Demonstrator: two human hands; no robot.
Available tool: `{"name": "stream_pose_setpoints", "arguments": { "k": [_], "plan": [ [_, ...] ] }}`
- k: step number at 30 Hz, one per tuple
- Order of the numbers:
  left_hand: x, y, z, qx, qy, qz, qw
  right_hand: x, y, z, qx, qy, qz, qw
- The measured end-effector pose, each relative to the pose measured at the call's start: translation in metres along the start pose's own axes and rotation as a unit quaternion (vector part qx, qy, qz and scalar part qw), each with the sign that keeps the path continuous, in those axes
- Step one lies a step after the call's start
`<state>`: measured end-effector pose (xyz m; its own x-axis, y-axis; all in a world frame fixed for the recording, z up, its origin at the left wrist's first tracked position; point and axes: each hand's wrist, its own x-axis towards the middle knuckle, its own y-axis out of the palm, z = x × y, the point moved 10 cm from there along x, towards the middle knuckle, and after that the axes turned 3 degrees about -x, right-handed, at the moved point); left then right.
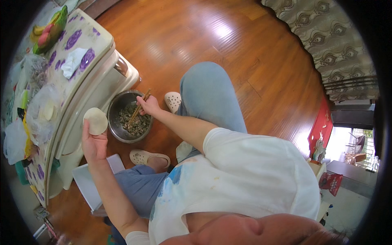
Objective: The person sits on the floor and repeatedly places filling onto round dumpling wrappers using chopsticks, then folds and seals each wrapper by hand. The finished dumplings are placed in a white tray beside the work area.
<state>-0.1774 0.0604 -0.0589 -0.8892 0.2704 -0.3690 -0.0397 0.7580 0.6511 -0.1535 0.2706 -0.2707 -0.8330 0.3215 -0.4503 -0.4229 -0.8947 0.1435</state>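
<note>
On the fingers of my left hand (95, 144) lies a round, pale dough wrapper (95, 121), flat and with nothing on it. My right hand (149, 105) grips a pair of wooden chopsticks (137, 112), whose tips reach into a dark green and brown minced filling (133, 122). This filling sits in a wide metal bowl (115, 130) just right of the wrapper, low between my feet and the table. A clear plastic bag (43, 122) with pale round pieces inside rests on the table to the left.
A table with a purple-flowered cover (101, 30) curves along the left, bearing a crumpled white tissue (73, 62), plastic bags and a green and yellow fruit-like item (49, 33). Below my left forearm stands a white open box (88, 186). My feet wear cream clogs (142, 157) on the wooden floor.
</note>
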Motion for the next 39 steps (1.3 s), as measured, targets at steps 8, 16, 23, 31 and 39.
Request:
{"name": "stream_pose_setpoints", "arguments": {
  "k": [8,16,23,31,39],
  "plan": [
    [-0.009,-0.001,-0.013,-0.069,0.021,0.057,0.996,0.009,-0.023,-0.029,-0.023,0.052,-0.046,0.997],
    [0.008,0.008,-0.004,-0.136,-0.049,0.062,0.988,0.027,-0.021,-0.032,0.006,0.058,-0.077,0.995],
    [0.039,-0.005,-0.025,-0.150,-0.008,0.004,0.989,0.043,-0.016,-0.023,0.061,-0.025,-0.079,0.995],
    [0.057,-0.004,-0.032,-0.126,-0.015,0.010,0.992,0.053,0.021,-0.054,0.079,-0.029,-0.100,0.991],
    [0.055,0.008,-0.018,-0.142,-0.080,0.081,0.983,0.058,0.057,-0.076,0.057,-0.087,-0.078,0.992]
  ]
}}
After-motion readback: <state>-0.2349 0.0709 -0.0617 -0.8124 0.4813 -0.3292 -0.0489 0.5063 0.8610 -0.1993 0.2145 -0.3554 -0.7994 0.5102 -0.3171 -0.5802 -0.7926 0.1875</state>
